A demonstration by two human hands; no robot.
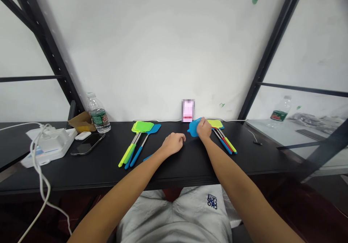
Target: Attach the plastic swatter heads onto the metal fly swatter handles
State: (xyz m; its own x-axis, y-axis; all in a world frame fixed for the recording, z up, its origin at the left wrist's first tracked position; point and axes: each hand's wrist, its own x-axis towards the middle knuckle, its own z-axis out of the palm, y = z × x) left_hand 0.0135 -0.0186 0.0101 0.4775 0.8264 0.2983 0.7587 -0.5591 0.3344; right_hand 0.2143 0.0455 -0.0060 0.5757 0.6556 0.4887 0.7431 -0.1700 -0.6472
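Note:
My right hand [204, 128] is closed on the blue head of a fly swatter [194, 128], close to the wall. Left of it, my left hand [173, 143] rests low over the table with its fingers curled; whatever they hold, if anything, is hidden. A short blue piece [147, 158], like a handle end, shows beside my left forearm, which covers the rest. On the left lies a group of fly swatters with green heads [143, 126] and a blue head [154, 128]. Past my right hand lie more swatters, with a yellow head [215, 123] and blue, red and yellow handles [227, 145].
A phone-like screen [188, 110] leans on the white wall. At the left stand a water bottle [99, 114], an open carton [83, 122], a dark phone [88, 144], a white case [83, 135] and a power strip [51, 147] with cables. Black posts [261, 62] flank the table.

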